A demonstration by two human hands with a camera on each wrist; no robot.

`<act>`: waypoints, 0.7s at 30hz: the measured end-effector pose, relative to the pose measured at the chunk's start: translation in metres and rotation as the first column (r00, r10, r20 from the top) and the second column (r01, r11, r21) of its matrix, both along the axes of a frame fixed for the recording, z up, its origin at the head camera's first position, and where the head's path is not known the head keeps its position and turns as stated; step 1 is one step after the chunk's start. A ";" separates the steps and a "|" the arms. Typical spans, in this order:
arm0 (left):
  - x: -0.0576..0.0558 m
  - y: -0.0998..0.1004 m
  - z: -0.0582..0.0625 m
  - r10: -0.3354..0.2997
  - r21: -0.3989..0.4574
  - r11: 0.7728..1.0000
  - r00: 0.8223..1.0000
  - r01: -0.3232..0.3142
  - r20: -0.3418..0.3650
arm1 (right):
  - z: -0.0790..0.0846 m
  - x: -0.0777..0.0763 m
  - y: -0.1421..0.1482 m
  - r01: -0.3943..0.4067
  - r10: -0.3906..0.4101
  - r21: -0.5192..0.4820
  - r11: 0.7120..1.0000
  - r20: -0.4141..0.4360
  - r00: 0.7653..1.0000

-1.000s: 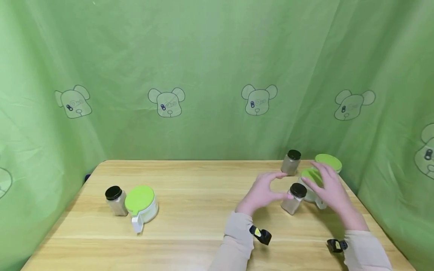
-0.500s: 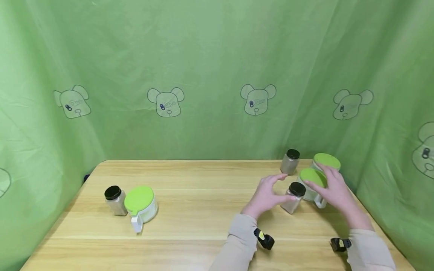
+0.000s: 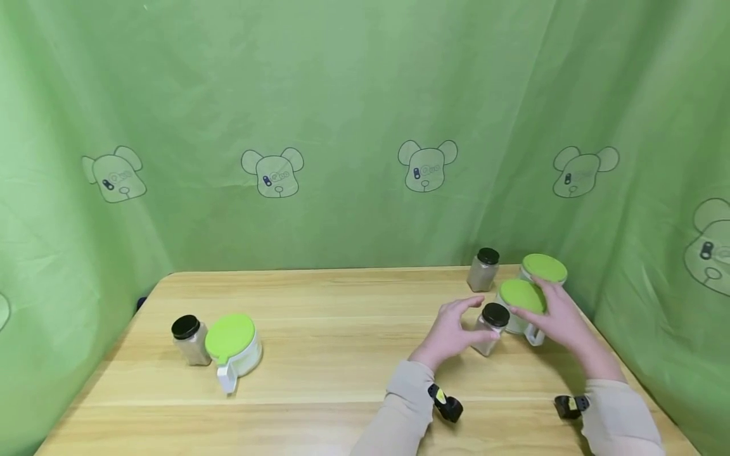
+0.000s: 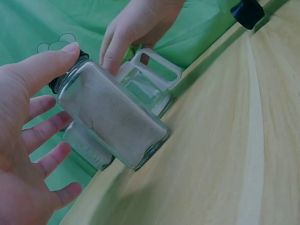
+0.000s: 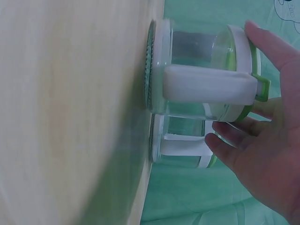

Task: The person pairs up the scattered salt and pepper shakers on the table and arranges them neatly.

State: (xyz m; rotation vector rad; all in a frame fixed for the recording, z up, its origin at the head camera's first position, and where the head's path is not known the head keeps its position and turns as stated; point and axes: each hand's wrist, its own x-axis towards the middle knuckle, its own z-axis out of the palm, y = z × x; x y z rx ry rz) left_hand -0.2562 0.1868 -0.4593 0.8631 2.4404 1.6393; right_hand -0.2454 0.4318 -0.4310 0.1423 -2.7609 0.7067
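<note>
My left hand (image 3: pixel 449 334) is spread round a square glass jar with a black lid (image 4: pixel 112 112), filled with pale powder. Its thumb lies at the lid in the left wrist view, while the other fingers stand apart from the glass. My right hand (image 3: pixel 561 316) reaches over a round clear jar with a green lid and white handle (image 5: pixel 208 86). Thumb and fingers straddle that lid loosely; whether they touch it I cannot tell. Behind it stands a second green-lidded jar (image 3: pixel 544 267), partly hidden by the fingers.
Another black-lidded jar (image 3: pixel 483 271) stands at the wooden table's (image 3: pixel 342 354) back right. On the left, a black-lidded jar (image 3: pixel 191 342) sits beside a green-lidded handled jar (image 3: pixel 232 342). A green curtain (image 3: pixel 342 95) hangs behind and along the sides.
My left hand has shifted right, further round the black-lidded jar. The right hand has moved slightly toward the right side of the green lid. The head view has turned a little; the jars stay put.
</note>
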 end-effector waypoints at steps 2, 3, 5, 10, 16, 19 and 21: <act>0.000 0.000 0.000 -0.006 0.009 1.000 1.000 0.006 0.031 | -0.001 -0.001 0.001 -0.008 0.008 -0.003 1.000 0.000 1.000; 0.000 0.000 0.000 -0.012 0.012 1.000 0.999 0.011 0.044 | -0.002 -0.002 0.001 -0.011 0.012 -0.003 1.000 0.003 1.000; 0.000 0.001 0.000 -0.026 0.012 1.000 0.998 0.026 0.058 | -0.004 -0.002 0.002 -0.016 0.016 0.000 1.000 0.019 1.000; -0.001 0.004 -0.004 -0.069 0.034 0.997 0.996 0.068 0.054 | -0.007 -0.004 0.004 -0.022 0.022 -0.002 1.000 0.060 0.998; -0.004 0.011 -0.010 -0.103 0.063 0.993 0.995 0.102 0.015 | -0.010 -0.005 0.005 -0.015 0.017 -0.025 1.000 0.101 0.995; -0.002 0.013 -0.010 -0.086 0.060 0.995 0.996 0.086 0.004 | -0.011 -0.005 0.006 -0.013 0.019 -0.052 0.999 0.117 0.993; -0.001 0.014 -0.010 -0.064 0.042 0.997 0.998 0.063 0.004 | -0.012 -0.005 0.006 -0.015 0.024 -0.076 0.997 0.121 0.992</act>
